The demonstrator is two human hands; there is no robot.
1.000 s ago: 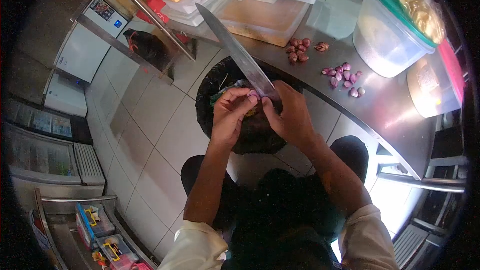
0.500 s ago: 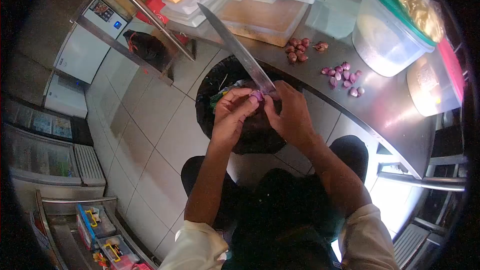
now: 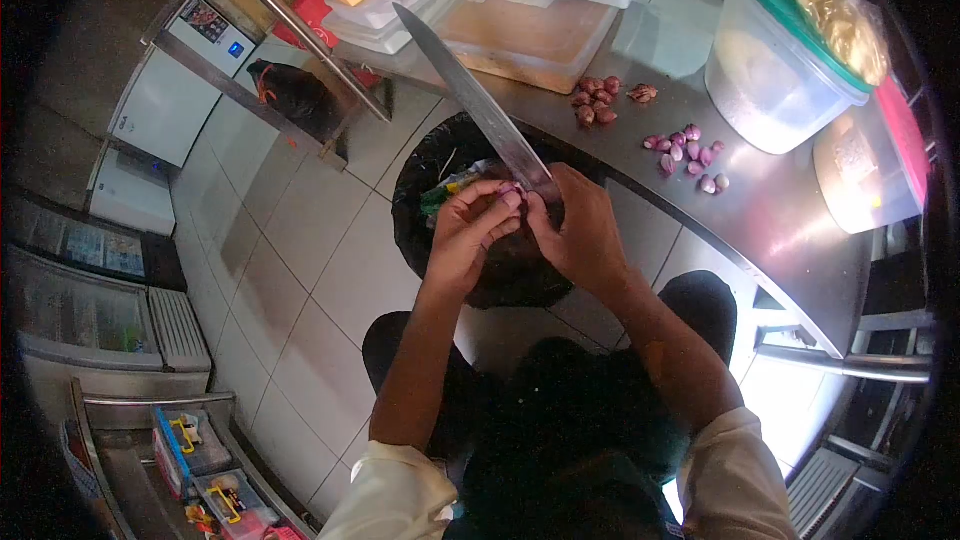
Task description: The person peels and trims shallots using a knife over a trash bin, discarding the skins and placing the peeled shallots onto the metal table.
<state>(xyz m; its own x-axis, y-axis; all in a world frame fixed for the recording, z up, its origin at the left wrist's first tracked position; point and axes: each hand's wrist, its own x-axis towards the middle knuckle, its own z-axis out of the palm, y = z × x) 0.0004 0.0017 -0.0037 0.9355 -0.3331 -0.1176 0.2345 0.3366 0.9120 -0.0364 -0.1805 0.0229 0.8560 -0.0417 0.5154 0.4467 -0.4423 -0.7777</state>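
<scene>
Purple shallot [image 3: 517, 188] sits between both hands [image 3: 464, 234] (knife [image 3: 475, 95] in the right [image 3: 582, 225]).

We can make out a small logo [image 3: 122, 124], seemingly "GEA", on the white freezer [image 3: 160, 105]; the print on its dark sticker [image 3: 205, 18] and blue patch [image 3: 235, 48] is too small for us to read.

The knife [image 3: 478, 100] has a long, grey metal blade that widens from a narrow tip; it slants forward and to the left, its handle hidden in the right grip [image 3: 585, 225]. The small purple shallot [image 3: 516, 189], mostly covered, is pinched in the left grip [image 3: 465, 230] just beside the blade's lower end; how far it is peeled cannot be seen.
</scene>
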